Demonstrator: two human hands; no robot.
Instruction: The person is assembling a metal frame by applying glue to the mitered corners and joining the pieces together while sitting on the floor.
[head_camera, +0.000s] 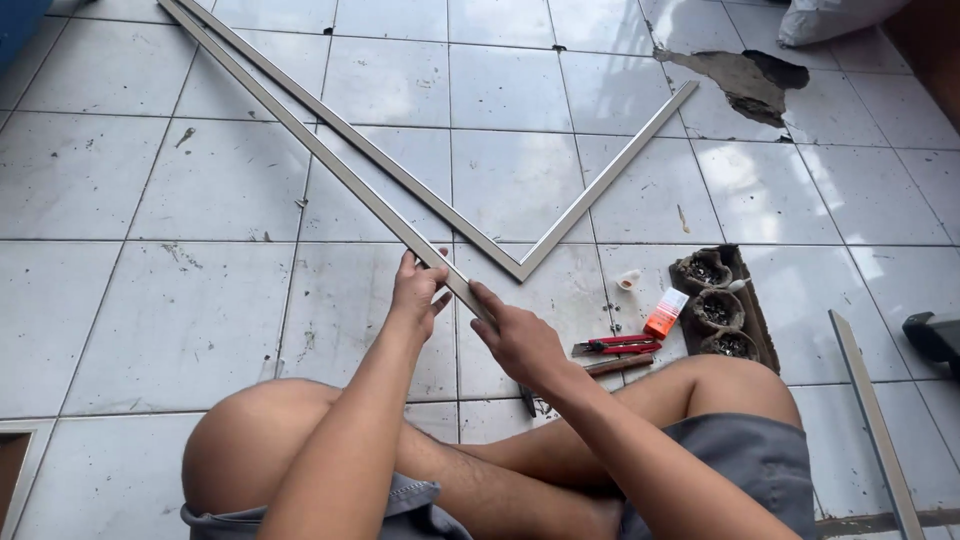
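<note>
I sit cross-legged on a white tiled floor. Both hands grip the near end of a long silver metal strip (300, 135) that runs up and to the left across the tiles. My left hand (418, 290) clasps it from the left side. My right hand (518, 340) holds it just below, fingers wrapped around the strip. Beside it lies an L-shaped metal frame (520, 265), its two strips joined at a mitred corner just beyond my hands.
To the right of my knee lie a red utility knife (615, 346), a small orange box (665, 313), a white cap (628, 280) and a dark tray with round wells (722, 305). Another metal strip (875, 420) lies far right. A broken tile patch (745, 80) shows at top right.
</note>
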